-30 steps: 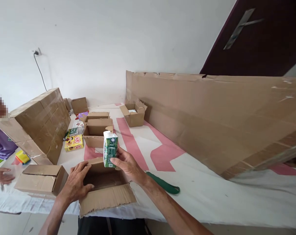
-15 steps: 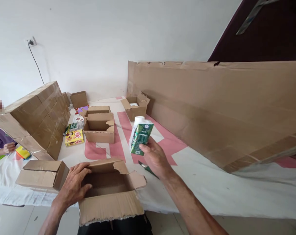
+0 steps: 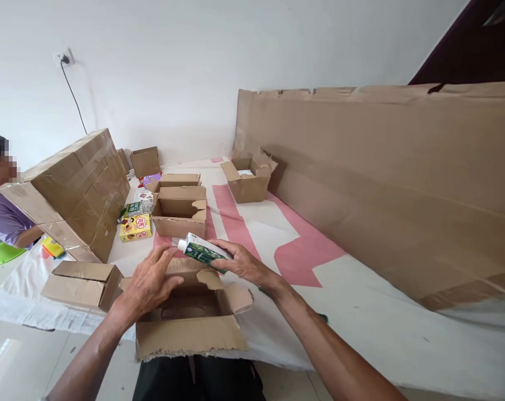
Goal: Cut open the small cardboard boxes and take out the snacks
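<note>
In my right hand [image 3: 244, 266] is a green and white drink carton [image 3: 204, 252] with a white cap. It lies tilted nearly on its side, cap pointing left, above the far edge of an open cardboard box [image 3: 192, 337]. My left hand [image 3: 152, 281] hovers over the left side of that box, fingers apart and holding nothing, its fingertips close to the cap. The box stands at the table's near edge, flaps spread, and its visible inside is bare cardboard. Under my right forearm a dark green object shows only in part.
A closed carton [image 3: 79, 287] sits left of the box. Beyond are open boxes [image 3: 179, 227], a yellow snack box [image 3: 135, 228] and another open box [image 3: 248, 186]. Stacked cartons [image 3: 77, 195] stand left, a long cardboard panel [image 3: 361, 167] right. A person in purple [image 3: 8, 214] is at the far left.
My right hand has brought the drink carton left and tipped it from upright to nearly flat over the box. My left hand has lifted off the box's edge toward the carton's cap.
</note>
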